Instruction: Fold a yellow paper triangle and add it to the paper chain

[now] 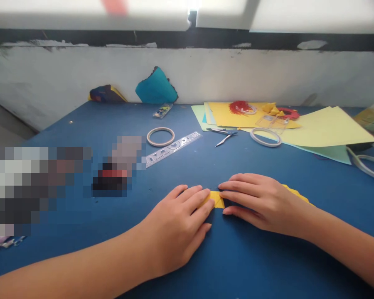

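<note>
A small folded piece of yellow paper (218,200) lies on the blue table, with creases showing; much of it is hidden under fingers. My left hand (180,224) rests over its left part, fingers stretched out and pressing it down, thumb apart on the near side. From the right, my right hand (258,201) reaches its right edge with fingertips, its fingers stretched out and slightly spread. Behind my right wrist, another yellow folded piece (299,194) shows partly.
Beyond my hands lie a clear ruler (174,148), a tape roll (160,137), scissors (226,135) and another tape roll (266,137). Coloured paper sheets (324,128) and red strands (239,107) are at the back right. A teal piece (157,86) leans against the white wall.
</note>
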The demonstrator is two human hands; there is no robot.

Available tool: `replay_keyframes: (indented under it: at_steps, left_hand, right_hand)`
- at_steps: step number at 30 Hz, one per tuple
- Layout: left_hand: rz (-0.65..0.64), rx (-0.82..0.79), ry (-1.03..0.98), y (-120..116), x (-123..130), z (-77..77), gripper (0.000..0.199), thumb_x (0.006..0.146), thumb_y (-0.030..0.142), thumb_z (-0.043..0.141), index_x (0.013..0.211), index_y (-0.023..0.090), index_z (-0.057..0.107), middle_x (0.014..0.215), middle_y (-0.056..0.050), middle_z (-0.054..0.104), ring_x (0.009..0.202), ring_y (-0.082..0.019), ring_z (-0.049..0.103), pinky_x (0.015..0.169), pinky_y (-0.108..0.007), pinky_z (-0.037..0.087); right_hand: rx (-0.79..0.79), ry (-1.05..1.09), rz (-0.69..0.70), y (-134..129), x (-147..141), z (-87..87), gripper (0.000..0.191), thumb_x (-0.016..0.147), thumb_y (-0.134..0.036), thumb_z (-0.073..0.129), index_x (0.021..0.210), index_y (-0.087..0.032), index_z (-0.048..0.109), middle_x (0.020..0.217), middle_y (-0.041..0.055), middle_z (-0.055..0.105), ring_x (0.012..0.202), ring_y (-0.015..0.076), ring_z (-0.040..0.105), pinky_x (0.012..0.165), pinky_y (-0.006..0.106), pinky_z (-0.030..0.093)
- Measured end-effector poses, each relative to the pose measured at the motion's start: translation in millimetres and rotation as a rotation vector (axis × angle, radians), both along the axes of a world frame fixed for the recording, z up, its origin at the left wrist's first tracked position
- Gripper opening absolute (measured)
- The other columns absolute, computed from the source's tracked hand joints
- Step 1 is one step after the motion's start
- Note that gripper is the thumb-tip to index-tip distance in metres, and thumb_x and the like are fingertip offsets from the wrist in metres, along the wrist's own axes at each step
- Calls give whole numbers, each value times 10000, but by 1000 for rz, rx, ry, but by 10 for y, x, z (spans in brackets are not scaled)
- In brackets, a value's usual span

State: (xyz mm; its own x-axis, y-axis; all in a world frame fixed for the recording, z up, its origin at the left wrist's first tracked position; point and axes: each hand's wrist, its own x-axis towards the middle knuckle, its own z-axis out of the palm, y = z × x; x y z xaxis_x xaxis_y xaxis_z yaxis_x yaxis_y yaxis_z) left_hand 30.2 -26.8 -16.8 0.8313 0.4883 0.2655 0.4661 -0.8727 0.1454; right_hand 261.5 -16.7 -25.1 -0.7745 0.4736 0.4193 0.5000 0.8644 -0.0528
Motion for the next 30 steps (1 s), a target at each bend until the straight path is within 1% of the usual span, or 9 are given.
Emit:
replay_keyframes:
  at_steps: [5, 10, 13, 17, 19, 22, 26, 28, 30]
  left_hand:
    - [-18, 20, -1, 35, 23, -11, 319, 902, 158, 350, 1143, 89, 549, 1192, -109, 589, 1113, -239, 539, 942, -421, 461]
    - [-41, 69, -18, 35, 21, -5, 310, 896, 137, 363, 1110, 71, 577, 1160, -124, 608, 1094, -245, 557, 932, -410, 481]
    - [-54, 91, -14, 34, 14, 12, 319, 889, 120, 348, 1079, 54, 595, 1143, -138, 614, 1085, -248, 561, 931, -400, 480]
    - [-60, 59, -8, 42, 7, 42, 330, 868, 104, 342, 1062, 42, 602, 1132, -143, 619, 1093, -242, 556, 952, -387, 462]
    - [-51, 33, -7, 45, 5, 52, 335, 870, 107, 340, 1083, 48, 591, 1130, -136, 623, 1102, -227, 551, 968, -378, 448]
    - [-49, 2, -18, 46, 3, 58, 338, 873, 114, 341, 1108, 53, 575, 1143, -132, 616, 1110, -218, 546, 980, -376, 439]
    - [-54, -41, -45, 54, -3, 62, 322, 858, 101, 357, 1080, 67, 587, 1137, -118, 622, 1109, -207, 546, 991, -365, 430]
    - [-69, -42, -48, 62, -12, 66, 317, 852, 90, 358, 1066, 55, 589, 1130, -127, 623, 1114, -210, 542, 992, -362, 426]
    - [-88, -38, -39, 74, -24, 72, 323, 853, 82, 349, 1075, 41, 579, 1140, -142, 614, 1126, -216, 532, 981, -355, 435]
  right_hand:
    - [169, -113, -2, -27, -8, 11, 143, 894, -234, 466, 890, -161, 590, 844, 73, 664, 763, 166, 598, 677, 317, 477]
    - [261, -166, 0, -32, -10, 21, 155, 908, -220, 438, 905, -165, 583, 827, 66, 666, 747, 159, 600, 650, 302, 457]
    - [301, -162, -15, -6, 24, 51, 173, 897, -288, 467, 885, -160, 584, 818, 66, 667, 732, 163, 595, 635, 303, 446]
    - [377, -155, 6, 31, 71, 96, 231, 858, -347, 534, 891, -124, 582, 799, 71, 669, 701, 173, 591, 608, 312, 434]
    - [384, -155, 22, 34, 76, 92, 226, 851, -336, 548, 898, -117, 578, 793, 69, 667, 697, 173, 590, 609, 312, 433]
    - [381, -167, 38, 11, 60, 51, 168, 875, -298, 513, 908, -144, 573, 790, 59, 663, 707, 164, 589, 617, 304, 436]
    - [360, -201, 26, -31, 33, -1, 135, 903, -237, 456, 920, -166, 569, 792, 60, 654, 713, 161, 592, 616, 305, 439]
    - [339, -198, 27, -41, 25, -12, 138, 902, -246, 459, 908, -167, 572, 784, 60, 650, 708, 162, 591, 617, 306, 441]
    - [318, -167, 31, -44, 16, -13, 166, 893, -295, 475, 882, -164, 577, 760, 58, 645, 707, 165, 589, 617, 306, 444]
